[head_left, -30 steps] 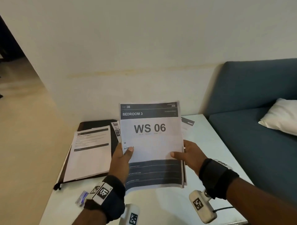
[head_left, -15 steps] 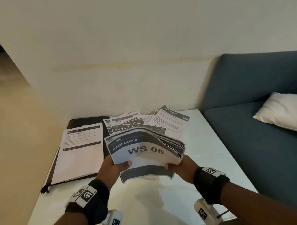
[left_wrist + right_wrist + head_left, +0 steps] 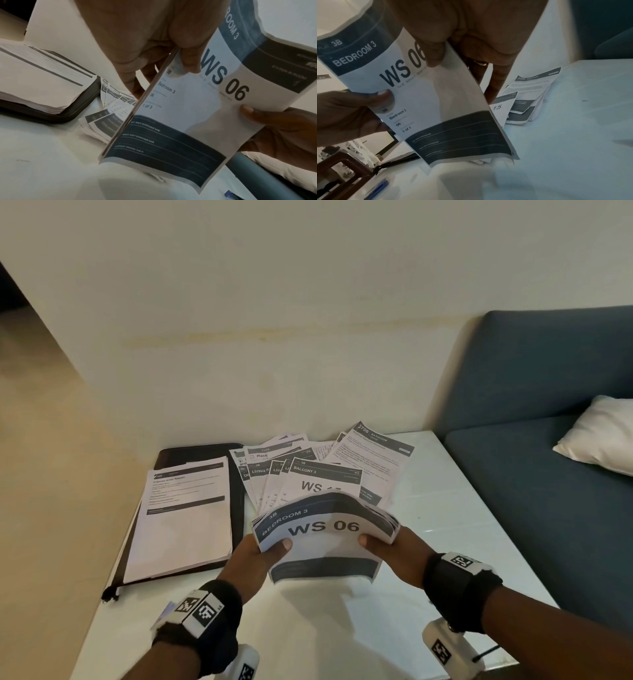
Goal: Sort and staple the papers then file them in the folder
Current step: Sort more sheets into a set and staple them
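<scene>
On the far left of the white table (image 3: 445,542) lies the black folder (image 3: 236,474), open and flat, with a thick pile of white sheets (image 3: 185,515) on top of it. A second ago that pile looked the same — it has not moved.

Next comes the left hand (image 3: 255,556). Its thumb is curled over the front of the held stack of papers (image 3: 325,535) and its fingers are tucked behind, so it pinches the left edge. The right hand (image 3: 394,553) pinches the right edge the same way, thumb on top. A second ago the stack stood up straight and hid the table behind it. Now its top half is bent forward and away, and the page that says "WS 06" curves over like a little hill. Behind the stack, a fan of loose papers (image 3: 308,474) lies spread on the table, just right of the folder.

To the right stands a blue sofa (image 3: 548,440) with a white pillow (image 3: 599,433).

The left wrist view shows how thick the pile on the folder (image 3: 68,115) is. The right wrist view shows a blue pen (image 3: 380,188) near the table's front edge — the head view does not show it clearly.
</scene>
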`<action>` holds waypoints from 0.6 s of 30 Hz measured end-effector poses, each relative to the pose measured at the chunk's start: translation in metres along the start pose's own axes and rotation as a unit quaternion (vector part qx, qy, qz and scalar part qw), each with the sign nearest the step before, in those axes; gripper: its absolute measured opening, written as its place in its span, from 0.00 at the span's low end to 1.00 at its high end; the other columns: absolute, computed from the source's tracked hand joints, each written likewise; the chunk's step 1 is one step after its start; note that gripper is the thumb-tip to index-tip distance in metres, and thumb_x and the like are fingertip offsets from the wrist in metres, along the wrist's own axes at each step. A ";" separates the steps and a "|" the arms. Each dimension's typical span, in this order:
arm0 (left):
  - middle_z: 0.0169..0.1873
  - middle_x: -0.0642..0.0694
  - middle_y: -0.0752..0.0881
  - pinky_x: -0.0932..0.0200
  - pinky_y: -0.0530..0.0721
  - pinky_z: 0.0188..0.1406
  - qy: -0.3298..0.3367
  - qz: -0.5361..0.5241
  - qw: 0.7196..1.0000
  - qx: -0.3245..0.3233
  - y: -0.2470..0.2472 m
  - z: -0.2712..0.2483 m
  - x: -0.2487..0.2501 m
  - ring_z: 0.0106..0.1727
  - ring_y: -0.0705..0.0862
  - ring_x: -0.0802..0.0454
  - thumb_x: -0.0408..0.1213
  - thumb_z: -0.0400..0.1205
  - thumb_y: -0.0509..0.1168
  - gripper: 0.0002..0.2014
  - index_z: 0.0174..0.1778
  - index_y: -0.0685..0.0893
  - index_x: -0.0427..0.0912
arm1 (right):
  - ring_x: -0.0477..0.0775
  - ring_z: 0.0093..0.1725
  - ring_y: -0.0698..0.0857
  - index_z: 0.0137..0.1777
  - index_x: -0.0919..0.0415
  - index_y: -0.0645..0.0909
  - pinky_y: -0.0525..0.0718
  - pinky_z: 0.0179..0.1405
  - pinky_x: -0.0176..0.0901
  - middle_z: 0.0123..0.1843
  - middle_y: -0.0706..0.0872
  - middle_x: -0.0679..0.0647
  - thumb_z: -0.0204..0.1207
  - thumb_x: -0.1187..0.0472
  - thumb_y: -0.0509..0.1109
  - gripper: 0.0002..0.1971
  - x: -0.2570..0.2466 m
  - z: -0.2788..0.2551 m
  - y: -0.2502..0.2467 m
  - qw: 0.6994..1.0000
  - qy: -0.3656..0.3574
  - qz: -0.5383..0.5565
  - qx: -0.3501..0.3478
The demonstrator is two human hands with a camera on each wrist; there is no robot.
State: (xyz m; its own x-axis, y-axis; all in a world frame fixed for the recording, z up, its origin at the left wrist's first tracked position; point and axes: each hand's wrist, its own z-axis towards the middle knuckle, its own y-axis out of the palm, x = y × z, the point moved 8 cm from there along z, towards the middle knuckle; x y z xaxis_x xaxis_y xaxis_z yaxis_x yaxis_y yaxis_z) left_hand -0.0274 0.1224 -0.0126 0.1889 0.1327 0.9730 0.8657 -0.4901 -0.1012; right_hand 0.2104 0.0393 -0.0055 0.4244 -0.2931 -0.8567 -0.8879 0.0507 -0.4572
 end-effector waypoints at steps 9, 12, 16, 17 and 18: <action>0.54 0.49 0.87 0.62 0.85 0.47 -0.059 0.114 0.988 -0.087 0.003 -0.003 -0.035 0.55 0.84 0.52 0.59 0.70 0.77 0.29 0.63 0.79 0.54 | 0.53 0.58 0.85 0.66 0.50 0.81 0.83 0.63 0.55 0.61 0.88 0.52 0.65 0.39 0.69 0.29 0.026 0.002 0.019 0.998 0.017 -0.033 -0.058; 0.52 0.47 0.86 0.66 0.81 0.40 -0.053 0.133 0.988 -0.054 -0.002 0.000 -0.031 0.51 0.84 0.52 0.46 0.83 0.68 0.11 0.60 0.78 0.54 | 0.51 0.58 0.86 0.67 0.52 0.83 0.82 0.65 0.52 0.59 0.89 0.50 0.67 0.36 0.65 0.32 0.020 0.002 0.018 0.997 0.006 -0.052 -0.051; 0.50 0.45 0.85 0.65 0.83 0.38 -0.073 0.163 0.982 -0.063 -0.002 0.000 -0.037 0.49 0.84 0.49 0.40 0.83 0.69 0.09 0.56 0.78 0.53 | 0.50 0.63 0.85 0.67 0.43 0.81 0.83 0.66 0.53 0.62 0.88 0.48 0.64 0.36 0.69 0.30 0.027 0.004 0.020 0.996 -0.007 -0.064 -0.055; 0.49 0.43 0.85 0.65 0.83 0.36 -0.094 0.171 0.977 -0.083 0.000 -0.002 -0.046 0.46 0.84 0.49 0.43 0.81 0.70 0.11 0.57 0.79 0.51 | 0.52 0.62 0.85 0.67 0.44 0.82 0.83 0.65 0.55 0.62 0.88 0.50 0.63 0.36 0.69 0.31 0.027 0.003 0.022 0.995 -0.005 -0.080 -0.058; 0.49 0.42 0.85 0.63 0.84 0.36 -0.117 0.181 0.972 -0.097 0.002 -0.004 -0.055 0.45 0.84 0.48 0.49 0.76 0.70 0.16 0.57 0.79 0.49 | 0.56 0.61 0.85 0.67 0.47 0.82 0.82 0.64 0.57 0.61 0.88 0.53 0.62 0.36 0.68 0.33 0.027 0.000 0.024 0.993 0.001 -0.098 -0.066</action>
State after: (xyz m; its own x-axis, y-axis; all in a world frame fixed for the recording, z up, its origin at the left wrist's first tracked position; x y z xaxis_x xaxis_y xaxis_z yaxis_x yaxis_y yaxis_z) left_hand -0.0384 0.1107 -0.0652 0.5844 0.1022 0.8050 0.6238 -0.6911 -0.3651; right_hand 0.2007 0.0329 -0.0393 0.5918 -0.2875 -0.7531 -0.8034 -0.1342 -0.5801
